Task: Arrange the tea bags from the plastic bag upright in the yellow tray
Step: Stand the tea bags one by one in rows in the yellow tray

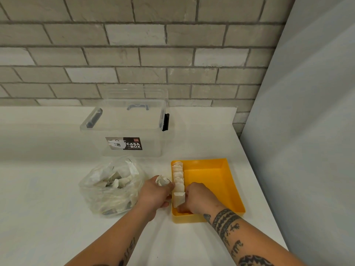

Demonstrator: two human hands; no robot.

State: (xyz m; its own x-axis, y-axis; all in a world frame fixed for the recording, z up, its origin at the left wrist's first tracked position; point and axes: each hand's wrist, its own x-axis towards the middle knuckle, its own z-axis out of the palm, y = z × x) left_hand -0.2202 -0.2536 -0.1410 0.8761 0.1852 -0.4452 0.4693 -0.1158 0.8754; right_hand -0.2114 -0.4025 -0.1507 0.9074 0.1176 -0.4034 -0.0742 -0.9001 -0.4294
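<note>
Right hand (199, 200) pinches white paper tea bag (178, 198) at near end of tea-bag row (178, 175) along left wall of yellow plastic tray (211, 181). Left hand (155, 192) grips crumpled tea bags (162, 180) just outside that wall. Clear plastic bag (111, 187) lies left of it.

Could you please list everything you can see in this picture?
yellow tray: one, yellow, on the counter, right
row of tea bags: several, white, upright along the tray's left wall
end tea bag: one, white, at the row's near end
plastic bag: one, clear, left of the tray, holding more tea bags
storage box: one, clear, labelled, behind the bag
counter: one, white
brick wall: one, grey, behind
left hand: grips a crumpled tea bag beside the tray
right hand: inside the tray, holds the end tea bag
</note>
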